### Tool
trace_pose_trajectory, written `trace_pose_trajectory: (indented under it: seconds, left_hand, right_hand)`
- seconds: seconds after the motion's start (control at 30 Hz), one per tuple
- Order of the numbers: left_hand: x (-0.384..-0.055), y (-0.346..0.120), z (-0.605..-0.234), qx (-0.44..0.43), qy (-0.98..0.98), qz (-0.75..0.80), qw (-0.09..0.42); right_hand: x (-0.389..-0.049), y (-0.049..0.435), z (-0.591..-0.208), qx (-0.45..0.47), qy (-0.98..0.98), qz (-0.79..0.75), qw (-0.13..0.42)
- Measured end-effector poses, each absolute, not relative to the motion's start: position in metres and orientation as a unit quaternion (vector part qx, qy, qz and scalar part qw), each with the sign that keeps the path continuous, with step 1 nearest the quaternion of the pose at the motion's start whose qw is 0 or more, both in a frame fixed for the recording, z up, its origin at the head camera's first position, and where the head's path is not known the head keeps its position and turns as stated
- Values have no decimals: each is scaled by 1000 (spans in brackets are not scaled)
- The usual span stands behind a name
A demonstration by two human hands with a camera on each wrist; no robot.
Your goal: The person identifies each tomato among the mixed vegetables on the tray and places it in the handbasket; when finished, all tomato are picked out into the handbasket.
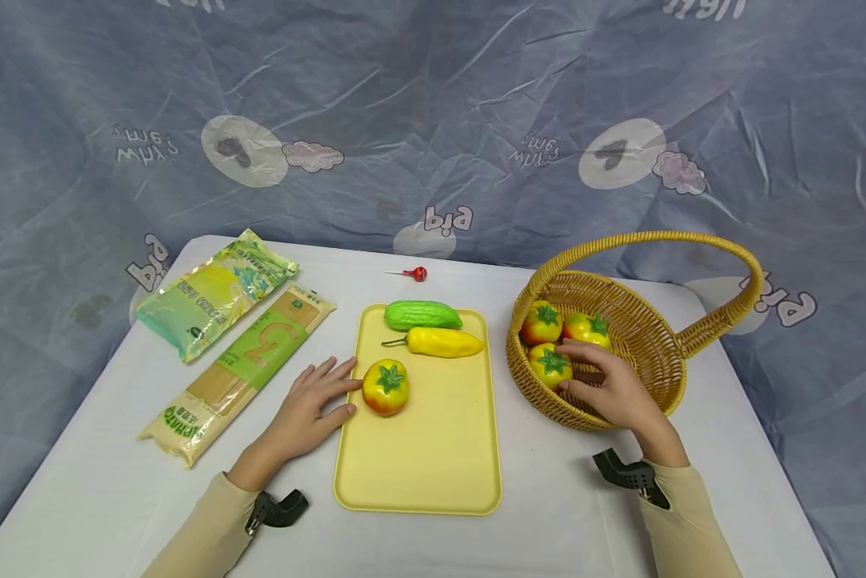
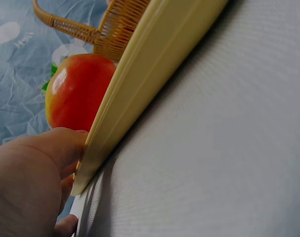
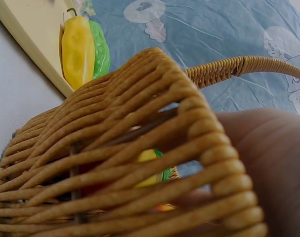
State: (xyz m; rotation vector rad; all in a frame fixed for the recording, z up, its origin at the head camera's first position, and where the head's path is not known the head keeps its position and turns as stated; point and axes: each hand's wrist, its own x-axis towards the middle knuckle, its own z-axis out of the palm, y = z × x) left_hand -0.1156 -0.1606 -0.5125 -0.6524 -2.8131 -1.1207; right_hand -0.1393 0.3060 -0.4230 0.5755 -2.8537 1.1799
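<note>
A wicker basket point(image 1: 642, 321) stands right of a yellow tray point(image 1: 420, 459). The left hand point(image 1: 304, 413), fingers spread, rests at the tray's rim beside a lone tomato point(image 1: 385, 388); the right hand point(image 1: 611, 387) curls fingers and thumb round the basket's front tomato point(image 1: 548, 367).

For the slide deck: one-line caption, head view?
Left hand at a rectangular yellow tray; right hand at a round yellow-red tomato inside a round brown wicker basket.

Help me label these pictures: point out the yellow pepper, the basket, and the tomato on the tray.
Yellow pepper point(image 1: 445, 343): head view, middle of its body.
Basket point(image 1: 636, 323): head view, bare inner wall.
Tomato point(image 2: 80, 93): left wrist view, its red side.
</note>
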Motion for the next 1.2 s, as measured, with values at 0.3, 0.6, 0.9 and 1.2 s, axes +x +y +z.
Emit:
trace_pose_trajectory:
  seconds: [0.3, 0.6, 0.9, 1.2]
  left_hand:
    - [-114, -163, -510, -208, -910, -358, 22]
    - [-114, -162, -513, -209, -909, -360, 18]
    - [-115, -162, -512, -208, -909, -361, 17]
    - [-115, -161, -511, -210, -908, -363, 17]
  right_hand:
    - [-137, 304, -411, 186, -922, 337, 47]
    - [-131, 266, -392, 263, -890, 355, 111]
    - [-143, 205, -400, 340, -864, 371, 3]
    - [-156, 163, -423, 359, -847, 384, -77]
